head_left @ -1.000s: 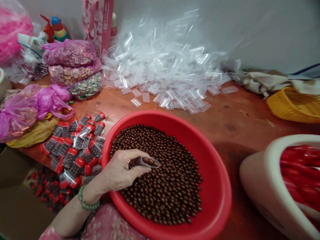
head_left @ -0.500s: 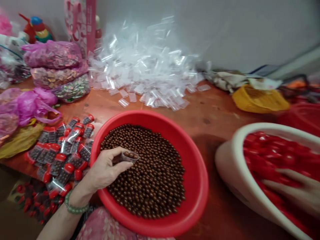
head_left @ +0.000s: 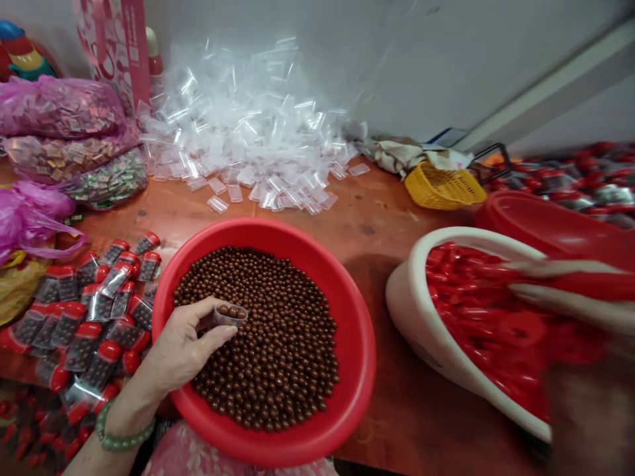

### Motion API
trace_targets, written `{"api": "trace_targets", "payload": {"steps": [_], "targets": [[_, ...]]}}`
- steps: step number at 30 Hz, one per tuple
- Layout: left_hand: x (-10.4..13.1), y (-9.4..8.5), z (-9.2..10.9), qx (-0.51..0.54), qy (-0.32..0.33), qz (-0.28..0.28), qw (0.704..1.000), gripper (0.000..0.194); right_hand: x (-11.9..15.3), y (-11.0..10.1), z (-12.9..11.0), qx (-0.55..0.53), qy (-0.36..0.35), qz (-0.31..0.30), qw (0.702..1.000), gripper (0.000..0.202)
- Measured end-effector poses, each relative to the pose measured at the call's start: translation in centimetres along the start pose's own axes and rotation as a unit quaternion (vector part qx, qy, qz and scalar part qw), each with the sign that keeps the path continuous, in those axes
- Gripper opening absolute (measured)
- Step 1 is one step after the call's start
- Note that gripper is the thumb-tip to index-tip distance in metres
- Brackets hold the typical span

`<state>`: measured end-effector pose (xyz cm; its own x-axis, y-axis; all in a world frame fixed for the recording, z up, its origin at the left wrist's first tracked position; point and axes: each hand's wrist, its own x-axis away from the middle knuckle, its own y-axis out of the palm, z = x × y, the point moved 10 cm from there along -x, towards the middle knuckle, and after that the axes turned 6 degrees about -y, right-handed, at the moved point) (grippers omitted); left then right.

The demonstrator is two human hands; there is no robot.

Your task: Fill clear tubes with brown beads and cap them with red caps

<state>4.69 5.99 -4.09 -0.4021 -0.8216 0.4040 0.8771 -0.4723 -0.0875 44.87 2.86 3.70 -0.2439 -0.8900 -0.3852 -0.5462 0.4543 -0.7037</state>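
Left hand (head_left: 181,340) over the red basin (head_left: 354,350) at the table's (head_left: 367,225) near edge; thumb and fingers pinch a clear plastic case (head_left: 229,321), brown balls (head_left: 268,344) showing in its open mouth and heaped beneath. Good practice is probably a light pinch with the mouth tipped upward, lest the case buckle or spill. Right hand (head_left: 590,309), blurred, is at the white basin (head_left: 404,297) of red pieces (head_left: 461,284) toward the right edge; whether it grips one cannot be told. Red-ended packs (head_left: 102,307) cover the near left corner; loose clear cases (head_left: 248,145) are heaped along the far edge.
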Motion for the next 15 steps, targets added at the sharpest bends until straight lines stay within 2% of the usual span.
{"api": "trace_targets", "payload": {"steps": [1,2,3,4,7,9,11,12,14,15], "targets": [[0.0,0.0,0.0,-0.004,0.002,0.002,1.0,0.023,-0.3,1.9,-2.1,-0.028,-0.013,-0.024,0.999,0.034],[0.0,-0.1,0.0,-0.006,0.001,0.004,1.0,0.023,-0.5,5.4,-4.5,-0.087,-0.031,-0.112,0.989,0.03],[0.0,-0.1,0.0,-0.006,-0.003,0.006,1.0,0.023,-0.2,9.0,-7.2,-0.134,-0.06,-0.213,0.966,0.028],[0.0,-0.2,0.0,-0.004,-0.009,0.009,1.0,0.023,-0.2,11.7,-9.4,-0.145,-0.08,-0.263,0.95,0.025],[0.1,-0.5,-0.2,0.001,-0.039,0.025,0.999,0.025,-0.3,18.1,-13.5,-0.124,-0.119,-0.342,0.924,0.012],[0.1,-0.8,-0.6,-0.002,-0.06,0.038,0.997,0.029,-0.3,20.5,-14.6,-0.091,-0.137,-0.369,0.915,0.025],[0.1,-1.1,-1.3,-0.007,-0.08,0.045,0.996,0.034,-0.2,20.6,-15.1,-0.069,-0.15,-0.381,0.91,0.045],[0.2,-1.3,-1.7,-0.009,-0.086,0.05,0.995,0.036,-0.2,19.7,-15.1,-0.063,-0.157,-0.381,0.909,0.049],[0.2,-1.8,-2.5,-0.012,-0.096,0.064,0.993,0.04,-0.2,16.2,-14.4,-0.042,-0.178,-0.353,0.918,0.048],[0.2,-2.1,-3.0,-0.015,-0.101,0.071,0.992,0.041,-0.4,13.5,-13.1,-0.023,-0.175,-0.31,0.934,0.046]]}}
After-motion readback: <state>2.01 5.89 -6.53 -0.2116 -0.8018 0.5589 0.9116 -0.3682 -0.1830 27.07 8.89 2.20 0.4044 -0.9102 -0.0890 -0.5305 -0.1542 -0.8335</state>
